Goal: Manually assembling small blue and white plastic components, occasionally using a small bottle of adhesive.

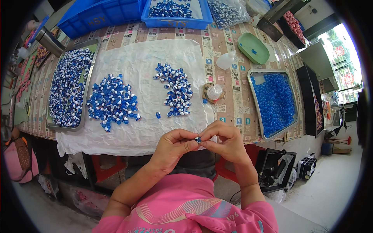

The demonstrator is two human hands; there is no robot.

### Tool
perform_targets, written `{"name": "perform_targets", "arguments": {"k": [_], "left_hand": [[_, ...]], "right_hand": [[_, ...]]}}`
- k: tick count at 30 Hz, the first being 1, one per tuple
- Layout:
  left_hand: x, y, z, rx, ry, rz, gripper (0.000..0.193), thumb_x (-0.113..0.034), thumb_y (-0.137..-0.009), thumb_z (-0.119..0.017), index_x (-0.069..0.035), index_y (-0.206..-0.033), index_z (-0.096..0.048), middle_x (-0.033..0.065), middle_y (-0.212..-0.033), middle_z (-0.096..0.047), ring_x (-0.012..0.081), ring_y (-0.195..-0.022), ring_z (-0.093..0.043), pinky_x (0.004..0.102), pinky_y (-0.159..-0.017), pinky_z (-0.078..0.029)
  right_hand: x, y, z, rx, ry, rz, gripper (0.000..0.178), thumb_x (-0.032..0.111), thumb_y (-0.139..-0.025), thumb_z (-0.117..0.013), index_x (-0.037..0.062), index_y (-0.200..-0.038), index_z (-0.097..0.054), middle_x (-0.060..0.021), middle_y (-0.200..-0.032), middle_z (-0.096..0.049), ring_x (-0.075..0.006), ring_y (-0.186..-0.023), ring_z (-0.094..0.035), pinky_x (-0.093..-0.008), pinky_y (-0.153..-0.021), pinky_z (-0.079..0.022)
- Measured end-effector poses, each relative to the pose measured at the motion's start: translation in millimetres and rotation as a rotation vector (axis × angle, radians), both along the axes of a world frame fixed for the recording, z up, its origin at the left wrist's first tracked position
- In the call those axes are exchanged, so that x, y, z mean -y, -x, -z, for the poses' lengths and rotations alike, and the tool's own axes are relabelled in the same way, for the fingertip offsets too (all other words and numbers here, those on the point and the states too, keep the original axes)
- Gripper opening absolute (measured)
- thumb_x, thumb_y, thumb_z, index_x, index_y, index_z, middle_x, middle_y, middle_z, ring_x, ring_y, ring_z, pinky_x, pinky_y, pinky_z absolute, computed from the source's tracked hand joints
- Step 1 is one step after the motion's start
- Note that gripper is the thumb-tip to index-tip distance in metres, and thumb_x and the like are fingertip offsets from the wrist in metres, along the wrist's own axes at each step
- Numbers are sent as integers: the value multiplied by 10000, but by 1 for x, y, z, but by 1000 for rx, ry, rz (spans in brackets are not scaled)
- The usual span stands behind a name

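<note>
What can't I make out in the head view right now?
- Small bead, head view: partly covered by the fingers of the left hand and right hand; too small for fine detail.
- Lower beads in the left heap, head view: hidden under those on top, so no count.
- Large blue bin, head view: cut off by the upper edge.
</note>
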State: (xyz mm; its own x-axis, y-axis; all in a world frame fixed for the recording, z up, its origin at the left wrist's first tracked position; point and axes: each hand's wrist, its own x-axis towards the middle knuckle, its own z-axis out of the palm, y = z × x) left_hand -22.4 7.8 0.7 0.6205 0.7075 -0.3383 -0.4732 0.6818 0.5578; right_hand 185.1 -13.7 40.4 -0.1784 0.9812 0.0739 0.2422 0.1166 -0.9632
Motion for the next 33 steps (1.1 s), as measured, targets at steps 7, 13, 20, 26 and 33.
{"name": "perform_targets", "arguments": {"k": [7, 13, 20, 26, 33], "left_hand": [[-42, 20, -35, -820, -1021, -319, 200, 25, -817, -723, -8, -1013, -703, 101, -996, -695, 157, -852, -637, 270, -759, -508], [-85, 49, -20, -1542, -1479, -465, 222, 23, -811, -692, -17, -1028, -693, 132, -1036, -677, 315, -1004, -598, 412, -918, -460], [-72, 9, -27, -1477, -1540, -466, 197, 15, -833, -676, -10, -1027, -695, 120, -1031, -641, 310, -1003, -566, 410, -890, -453], [-58, -28, -22, -1326, -1465, -255, 178, 2, -809, -707, -18, -985, -699, 112, -942, -611, 309, -914, -553, 403, -820, -452], [-53, -37, -21, -1295, -1486, -249, 162, 31, -789, -704, -21, -941, -688, 103, -926, -619, 297, -878, -573, 388, -779, -464]], "right_hand": [[7, -37, -25, 122, -150, 210, 183, -13, -749, -781, -2, -925, -732, -97, -932, -734, -208, -889, -680, -333, -803, -517], [4, -128, -19, 426, -234, 696, 120, -19, -838, -701, -12, -957, -716, -80, -966, -704, -127, -843, -651, -248, -712, -496], [-2, -218, -6, 661, -220, 863, 154, 0, -858, -673, 37, -994, -733, -68, -987, -713, -168, -874, -674, -278, -723, -521], [-38, -232, -5, 822, -253, 680, 159, 8, -833, -678, 49, -977, -732, -102, -989, -707, -268, -934, -656, -347, -784, -525], [-75, -237, -12, 933, -200, 571, 145, 17, -807, -683, 43, -943, -724, -118, -979, -700, -327, -972, -625, -400, -892, -488]]}}
